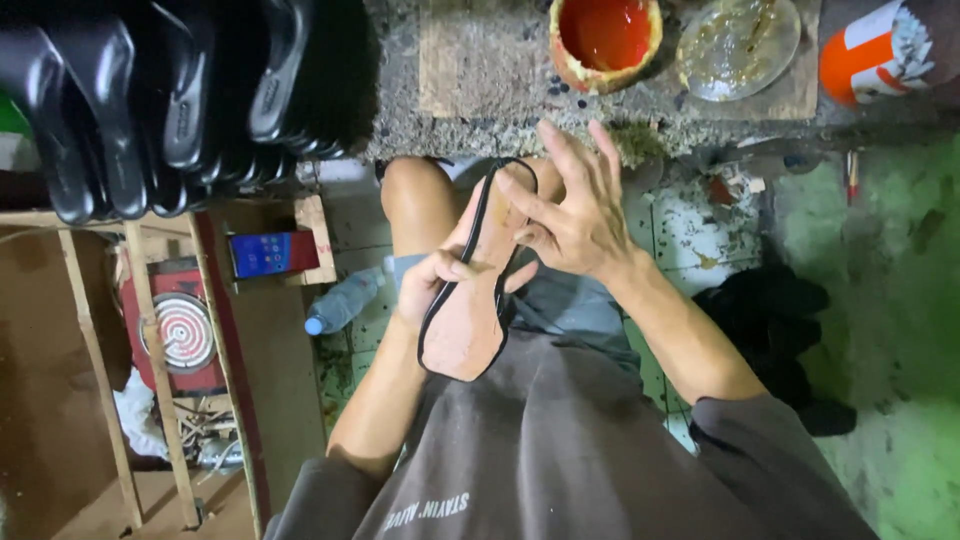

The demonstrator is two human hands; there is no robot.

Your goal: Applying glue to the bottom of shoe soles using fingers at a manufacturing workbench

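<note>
The brown shoe sole (468,315) with its black edging is held over the person's lap, well below the pot of red glue (606,38) on the bench. The left hand (432,283) grips the sole's side, while the right hand (568,205), fingers spread wide, presses the black strap (484,205) at its top end. Seemingly the strap is being seated; next calls for firm, even pressure along the edge.
</note>
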